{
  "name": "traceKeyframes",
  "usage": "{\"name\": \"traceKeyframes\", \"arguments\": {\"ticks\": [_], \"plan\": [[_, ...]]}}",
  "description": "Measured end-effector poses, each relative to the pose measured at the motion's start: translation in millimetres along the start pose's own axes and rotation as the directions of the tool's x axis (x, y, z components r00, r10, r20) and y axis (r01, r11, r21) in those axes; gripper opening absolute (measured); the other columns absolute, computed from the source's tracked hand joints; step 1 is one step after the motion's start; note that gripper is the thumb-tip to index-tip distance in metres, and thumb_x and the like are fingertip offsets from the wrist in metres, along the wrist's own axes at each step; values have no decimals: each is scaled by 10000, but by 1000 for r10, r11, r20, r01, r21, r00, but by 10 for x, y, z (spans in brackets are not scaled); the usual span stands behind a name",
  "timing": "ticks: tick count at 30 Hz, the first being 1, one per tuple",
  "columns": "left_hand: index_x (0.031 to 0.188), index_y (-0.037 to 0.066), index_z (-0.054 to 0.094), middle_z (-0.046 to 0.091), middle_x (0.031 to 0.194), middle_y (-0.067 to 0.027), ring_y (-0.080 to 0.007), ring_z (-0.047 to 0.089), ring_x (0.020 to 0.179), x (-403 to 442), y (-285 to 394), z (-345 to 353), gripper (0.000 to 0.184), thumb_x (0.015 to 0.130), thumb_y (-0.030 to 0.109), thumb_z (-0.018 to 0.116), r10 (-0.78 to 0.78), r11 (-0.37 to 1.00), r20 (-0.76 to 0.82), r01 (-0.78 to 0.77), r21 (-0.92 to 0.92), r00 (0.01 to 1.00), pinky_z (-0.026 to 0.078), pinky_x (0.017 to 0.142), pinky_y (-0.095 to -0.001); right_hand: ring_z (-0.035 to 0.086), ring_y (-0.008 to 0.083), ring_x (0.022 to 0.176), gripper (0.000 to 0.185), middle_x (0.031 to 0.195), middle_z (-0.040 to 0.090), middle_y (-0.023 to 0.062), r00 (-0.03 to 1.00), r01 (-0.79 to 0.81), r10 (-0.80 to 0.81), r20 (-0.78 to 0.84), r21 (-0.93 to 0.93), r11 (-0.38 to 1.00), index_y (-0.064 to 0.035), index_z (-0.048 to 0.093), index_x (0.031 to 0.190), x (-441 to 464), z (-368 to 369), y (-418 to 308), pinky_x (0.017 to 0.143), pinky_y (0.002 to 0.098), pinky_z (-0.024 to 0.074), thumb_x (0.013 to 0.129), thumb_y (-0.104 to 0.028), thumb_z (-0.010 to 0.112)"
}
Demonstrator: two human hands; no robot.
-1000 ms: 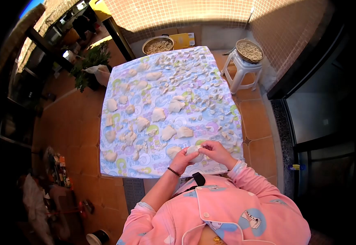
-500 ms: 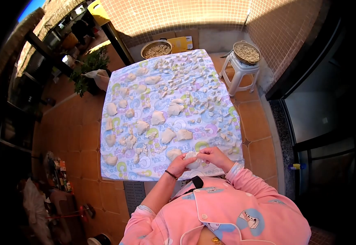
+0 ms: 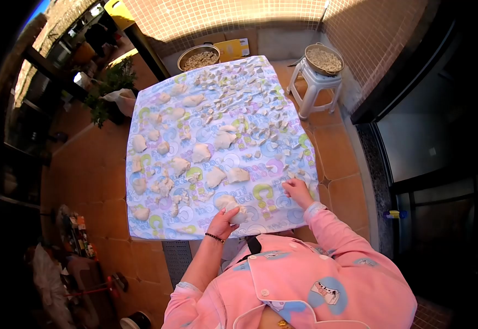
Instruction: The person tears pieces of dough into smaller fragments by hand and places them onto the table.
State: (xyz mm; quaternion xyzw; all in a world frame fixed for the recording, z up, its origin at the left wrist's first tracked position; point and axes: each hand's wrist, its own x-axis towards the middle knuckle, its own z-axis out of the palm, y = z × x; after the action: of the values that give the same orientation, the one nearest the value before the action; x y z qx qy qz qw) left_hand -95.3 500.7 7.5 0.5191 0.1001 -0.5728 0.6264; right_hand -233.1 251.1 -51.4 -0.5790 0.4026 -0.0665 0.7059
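My left hand, with a dark bead bracelet at its wrist, grips a pale white chunk at the near edge of the cloth. Another whitish lump lies just beyond it. My right hand is over the right part of the printed cloth, its fingers closed; whether a small bit is in them cannot be made out. Small broken white pieces are scattered ahead of it toward the far right. Larger whitish chunks lie across the middle and left.
Behind the table stands a round pan of pale pieces beside a yellow box. A second filled pan sits on a white stool at the right. A potted plant is at the left, a dark doorway at the right.
My right hand has left the chunk and moved right and forward over the cloth. My left hand still holds the chunk. The view has shifted slightly.
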Motion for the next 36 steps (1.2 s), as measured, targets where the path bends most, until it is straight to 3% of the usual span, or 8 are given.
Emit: {"name": "traceKeyframes", "arguments": {"ticks": [1, 3, 6, 13, 16, 18, 25, 36], "plan": [[1036, 191, 499, 580, 938, 33, -114, 549, 850, 1, -29, -36, 267, 797, 225, 612, -5, 1000, -10, 5, -11, 1000, 404, 607, -278, 538, 119, 606, 192, 666, 578, 49, 1000, -5, 5, 0, -2, 1000, 3, 592, 786, 49, 8, 61, 573, 244, 453, 761, -185, 621], [1047, 195, 491, 579, 938, 33, -115, 548, 847, -4, -65, -48, 276, 799, 219, 609, -10, 1000, -23, 9, -25, 1000, 404, 606, -281, 537, 182, 588, 190, 668, 566, 75, 956, 205, -284, -72, -526, 825, 2, 580, 813, 145, 80, 105, 566, 298, 452, 737, -166, 628], [1057, 196, 484, 572, 958, 30, -119, 541, 862, -59, -74, -21, 286, 800, 217, 608, -11, 998, -22, 9, -56, 1000, 407, 617, -296, 565, 271, 687, 233, 786, 576, 131, 879, 359, -477, 13, -676, 643, -1, 579, 876, 271, 210, 46, 646, 349, 455, 707, -152, 636], [1068, 172, 461, 550, 1022, -5, -156, 521, 932, -77, -16, 80, 303, 804, 185, 611, 27, 961, 17, -22, -277, 999, 412, 703, -342, 512, 310, 926, 285, 964, 518, 144, 932, 234, -357, 60, -851, 470, -23, 555, 976, 226, 290, -21, 774, 396, 420, 723, -145, 604], [1068, 162, 464, 546, 1030, -11, -166, 522, 943, -113, 27, 139, 282, 818, 174, 593, 59, 954, 72, -35, -298, 996, 428, 736, -361, 555, 246, 843, 272, 908, 546, 121, 868, 383, -493, 64, -717, 583, -19, 561, 985, 50, 367, -151, 710, 353, 446, 748, -143, 608], [1069, 156, 466, 546, 1029, -14, -170, 523, 945, -123, 57, 197, 272, 825, 167, 585, 74, 954, 118, -35, -298, 990, 437, 751, -371, 556, 151, 721, 273, 816, 563, 71, 951, 221, -160, 263, -223, 950, -12, 570, 991, -201, 449, -422, 628, 280, 451, 766, -156, 625], [1068, 145, 489, 546, 1023, -6, -149, 527, 928, -29, 63, 310, 259, 826, 154, 582, 76, 984, 185, -45, -171, 980, 465, 748, -345, 480, 48, 671, 291, 776, 553, -1, 845, 456, -363, 394, -176, 872, -1, 567, 1016, -701, 698, -679, 585, 208, 417, 792, -177, 626], [1066, 137, 516, 565, 1019, -18, -160, 547, 944, -21, 111, 303, 283, 805, 180, 615, 32, 999, 245, -42, 35, 969, 460, 757, -335, 468, 49, 598, 186, 711, 548, -19, 836, -79, 21, 549, 82, 993, -42, 616, 869, -576, 569, -512, 528, 187, 386, 768, -195, 650]]}}
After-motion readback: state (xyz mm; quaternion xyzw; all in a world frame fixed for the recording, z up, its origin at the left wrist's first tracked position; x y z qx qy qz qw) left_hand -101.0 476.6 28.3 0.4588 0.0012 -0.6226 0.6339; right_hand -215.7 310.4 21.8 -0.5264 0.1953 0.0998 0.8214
